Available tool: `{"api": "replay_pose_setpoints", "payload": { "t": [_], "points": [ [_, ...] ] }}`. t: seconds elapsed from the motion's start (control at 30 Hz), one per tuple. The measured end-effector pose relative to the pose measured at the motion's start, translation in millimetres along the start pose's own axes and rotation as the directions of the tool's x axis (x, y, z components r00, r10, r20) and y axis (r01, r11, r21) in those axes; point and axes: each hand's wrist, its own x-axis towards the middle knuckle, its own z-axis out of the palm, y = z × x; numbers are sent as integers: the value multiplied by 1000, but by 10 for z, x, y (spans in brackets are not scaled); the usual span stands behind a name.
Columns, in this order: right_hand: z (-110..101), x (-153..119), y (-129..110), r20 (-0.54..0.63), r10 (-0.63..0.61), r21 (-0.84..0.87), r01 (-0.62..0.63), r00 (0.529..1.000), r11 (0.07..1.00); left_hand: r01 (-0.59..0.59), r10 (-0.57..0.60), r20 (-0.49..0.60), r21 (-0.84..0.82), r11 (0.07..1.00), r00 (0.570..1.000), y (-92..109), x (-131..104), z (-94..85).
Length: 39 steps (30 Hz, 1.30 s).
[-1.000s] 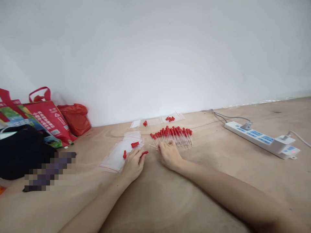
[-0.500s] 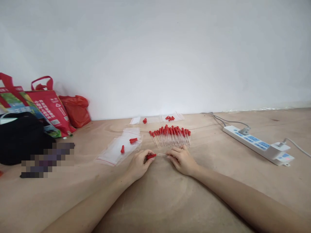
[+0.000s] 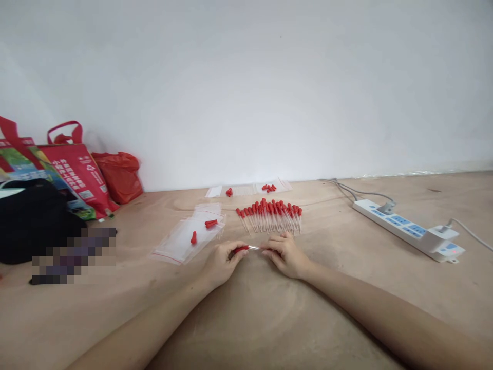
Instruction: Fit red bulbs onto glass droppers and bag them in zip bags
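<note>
Between thumb and fingers my left hand (image 3: pixel 225 261) pinches a red rubber dropper bulb (image 3: pixel 241 249). Opposite it, my right hand (image 3: pixel 285 255) is closed on a thin clear glass tube (image 3: pixel 253 247), whose near end meets the bulb's mouth. How far the tube sits inside the bulb I cannot tell. Just beyond my hands lies a row of assembled droppers (image 3: pixel 269 216), red bulbs pointing away from me. Left of them, loose red bulbs (image 3: pixel 211 224) rest on clear zip bags (image 3: pixel 188 237).
Along the wall lie more clear bags with red bulbs (image 3: pixel 268 188) and a bundle of thin tubes (image 3: pixel 244 190). A white power strip (image 3: pixel 400 226) with grey cables stands at right. Red shopping bags (image 3: pixel 77 174) and a black cloth item (image 3: pixel 38 221) occupy the left side.
The gap between bulb and tube has closed; the tube's end now touches the bulb. My right hand has shifted slightly left, and my left hand has barely moved.
</note>
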Motion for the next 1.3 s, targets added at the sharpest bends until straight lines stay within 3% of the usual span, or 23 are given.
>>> {"api": "replay_pose_setpoints", "payload": {
  "t": [0.17,0.3,0.47,0.8,1.03,1.1,1.17,1.23,1.3],
  "points": [
    [-23,13,42,43,-22,54,19,999,998,-98,96,47,36,995,994,10,-15,-6],
    [-58,10,35,88,-53,-6,54,995,999,-178,166,123,97,979,978,31,-21,-2],
    [-45,-6,-23,74,-71,-82,77,995,994,-193,177,110,158,968,978,82,-32,-4],
    [4,10,-119,81,-67,-67,73,994,995,-383,372,92,177,907,924,32,-34,40],
    [-105,65,-175,129,-26,-148,45,991,988,-386,373,103,203,900,922,36,22,-6],
    [-164,86,-185,139,-2,-186,28,990,982,-362,346,105,258,896,932,-5,48,-90],
    [-196,131,-169,132,93,-192,-66,987,979,-266,270,41,360,894,962,-92,77,-208],
    [-187,219,-123,105,253,-138,-238,962,961,-69,141,-122,469,881,982,-214,105,-340],
    [-131,361,-61,63,419,-44,-417,906,908,155,8,-288,540,828,958,-339,126,-458]
  ]
}}
